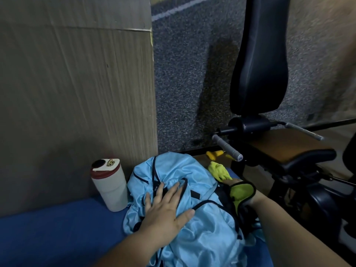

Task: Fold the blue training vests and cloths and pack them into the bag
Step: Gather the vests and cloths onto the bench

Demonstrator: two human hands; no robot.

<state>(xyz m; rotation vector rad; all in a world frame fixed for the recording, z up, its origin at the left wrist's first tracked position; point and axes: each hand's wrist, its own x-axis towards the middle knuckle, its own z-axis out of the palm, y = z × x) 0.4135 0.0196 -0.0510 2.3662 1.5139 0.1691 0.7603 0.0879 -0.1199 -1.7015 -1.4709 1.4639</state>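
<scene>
Inspector: Speckled grey flooring (pixel 183 74) fills the background. A wood-grain panel (pixel 77 83) stands upright on the left. State the work surface and the task item.

Operator: Work surface is a blue-topped desk (pixel 57 234). The vest pile (pixel 192 237), light blue with dark trim, lies crumpled on it. All positions below are referenced to the vest pile.

Inspector: Left hand status?

Operator: The left hand (pixel 165 207) lies flat on top of the vest pile, palm down. Fingers are straight and slightly spread, thumb out to the side.

Inspector: Right hand status?

Operator: The right hand (pixel 234 182) sits at the right edge of the vest pile. A trimmed cloth (pixel 243 191), yellow-green with a black edge, covers most of it. Finger position cannot be determined.

Inspector: Adjacent items?

Operator: A loose cloth (pixel 219 171), also yellow-green, lies at the far right corner of the vest pile. A dark item (pixel 226 197) shows against the pile's right edge, and identification is not possible. A white tumbler (pixel 109 187) with a red band stands upright just left of the vest pile. A black chair (pixel 260 64) stands beyond and to the right, well apart.
</scene>
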